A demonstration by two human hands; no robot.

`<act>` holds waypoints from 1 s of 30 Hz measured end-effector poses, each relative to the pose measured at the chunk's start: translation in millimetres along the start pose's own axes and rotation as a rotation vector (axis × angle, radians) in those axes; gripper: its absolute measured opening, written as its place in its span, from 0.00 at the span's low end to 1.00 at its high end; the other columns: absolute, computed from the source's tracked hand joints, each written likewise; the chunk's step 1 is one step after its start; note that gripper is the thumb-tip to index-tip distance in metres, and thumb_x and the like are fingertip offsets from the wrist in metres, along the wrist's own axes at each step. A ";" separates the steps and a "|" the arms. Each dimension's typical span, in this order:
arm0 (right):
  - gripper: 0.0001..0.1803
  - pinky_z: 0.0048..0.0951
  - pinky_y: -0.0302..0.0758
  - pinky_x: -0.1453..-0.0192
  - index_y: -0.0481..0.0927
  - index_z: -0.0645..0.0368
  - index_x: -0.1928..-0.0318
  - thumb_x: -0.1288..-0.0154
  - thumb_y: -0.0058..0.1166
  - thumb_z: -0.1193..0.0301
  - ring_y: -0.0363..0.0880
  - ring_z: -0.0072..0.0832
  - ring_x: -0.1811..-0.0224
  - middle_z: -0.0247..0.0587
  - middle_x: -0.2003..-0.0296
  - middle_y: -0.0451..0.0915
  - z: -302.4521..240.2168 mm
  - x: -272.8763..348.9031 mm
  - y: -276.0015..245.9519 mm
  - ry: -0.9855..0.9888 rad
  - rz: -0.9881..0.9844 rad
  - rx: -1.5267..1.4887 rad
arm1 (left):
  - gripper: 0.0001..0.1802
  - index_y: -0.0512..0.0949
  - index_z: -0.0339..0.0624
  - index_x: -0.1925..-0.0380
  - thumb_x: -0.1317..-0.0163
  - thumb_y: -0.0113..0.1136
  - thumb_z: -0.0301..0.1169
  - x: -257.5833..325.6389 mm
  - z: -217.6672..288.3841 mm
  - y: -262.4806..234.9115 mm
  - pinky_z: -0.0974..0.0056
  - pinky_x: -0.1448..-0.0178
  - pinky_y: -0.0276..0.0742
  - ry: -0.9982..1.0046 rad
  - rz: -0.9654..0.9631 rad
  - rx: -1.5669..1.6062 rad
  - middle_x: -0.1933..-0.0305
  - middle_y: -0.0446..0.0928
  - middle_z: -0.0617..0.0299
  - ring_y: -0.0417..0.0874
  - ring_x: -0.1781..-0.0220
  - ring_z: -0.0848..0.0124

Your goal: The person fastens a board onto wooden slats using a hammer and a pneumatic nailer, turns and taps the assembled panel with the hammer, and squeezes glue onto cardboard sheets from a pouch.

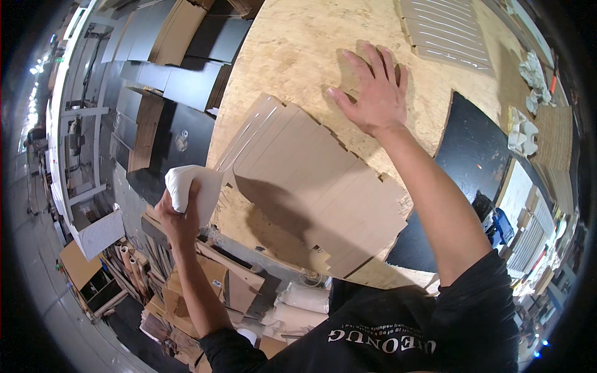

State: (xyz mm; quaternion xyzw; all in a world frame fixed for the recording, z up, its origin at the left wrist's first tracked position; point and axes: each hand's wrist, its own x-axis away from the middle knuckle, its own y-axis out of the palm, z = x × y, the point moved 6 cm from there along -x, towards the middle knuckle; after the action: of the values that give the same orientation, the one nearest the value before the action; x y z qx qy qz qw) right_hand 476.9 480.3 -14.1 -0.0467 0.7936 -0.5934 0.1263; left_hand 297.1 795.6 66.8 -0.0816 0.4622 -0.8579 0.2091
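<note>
My left hand (180, 214) is wrapped around a white plastic bottle (208, 186), held tilted beside the left edge of a cardboard sheet (317, 174). The bottle's tip is hidden. The brown sheet lies flat and aslant on the wooden tabletop (292, 50), with slots and notches cut along its edges. Shiny streaks that look like wet glue run along its upper left strip. Beyond the sheet, my right hand (375, 93) rests on the wood with its fingers spread, holding nothing. A dark shadow crosses the sheet's lower left.
Another cardboard piece (448, 31) with several shiny lines lies at the far right. A black sheet (476, 149) sits right of my right forearm. Stacks of dark cardboard (199, 87) flank the table's left side. Crumpled white material (533, 78) and corrugated stacks (552, 140) line the right.
</note>
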 end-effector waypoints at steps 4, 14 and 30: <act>0.36 0.51 0.38 0.28 0.62 0.41 0.37 0.45 0.50 0.43 0.41 0.36 0.29 0.35 0.35 0.54 0.5 0.1 2.4 0.001 -0.004 0.018 | 0.15 0.78 0.34 0.63 0.43 0.61 0.36 6.7 -6.9 -2.4 0.66 0.64 0.74 -0.095 -0.047 -0.062 0.70 0.80 0.57 0.79 0.69 0.72; 0.37 0.51 0.36 0.28 0.61 0.40 0.37 0.45 0.49 0.43 0.40 0.37 0.28 0.36 0.33 0.52 4.5 1.5 5.9 0.017 -0.018 -0.012 | 0.15 0.77 0.33 0.63 0.43 0.61 0.35 4.0 28.2 10.3 0.70 0.66 0.72 -0.092 -0.044 0.170 0.70 0.78 0.63 0.76 0.70 0.76; 0.36 0.56 0.36 0.29 0.63 0.40 0.38 0.47 0.50 0.44 0.41 0.39 0.29 0.38 0.34 0.53 5.5 -0.4 1.9 0.025 -0.010 -0.067 | 0.18 0.78 0.31 0.63 0.41 0.60 0.39 -52.3 101.4 87.7 0.69 0.62 0.72 0.191 -0.126 0.249 0.70 0.79 0.57 0.78 0.69 0.73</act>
State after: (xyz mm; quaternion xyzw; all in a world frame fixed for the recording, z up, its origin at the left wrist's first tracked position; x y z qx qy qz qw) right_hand 478.9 475.9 -17.2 -0.0474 0.8142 -0.5677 0.1118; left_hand 402.7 698.7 53.8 -0.0021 0.3641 -0.9238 0.1183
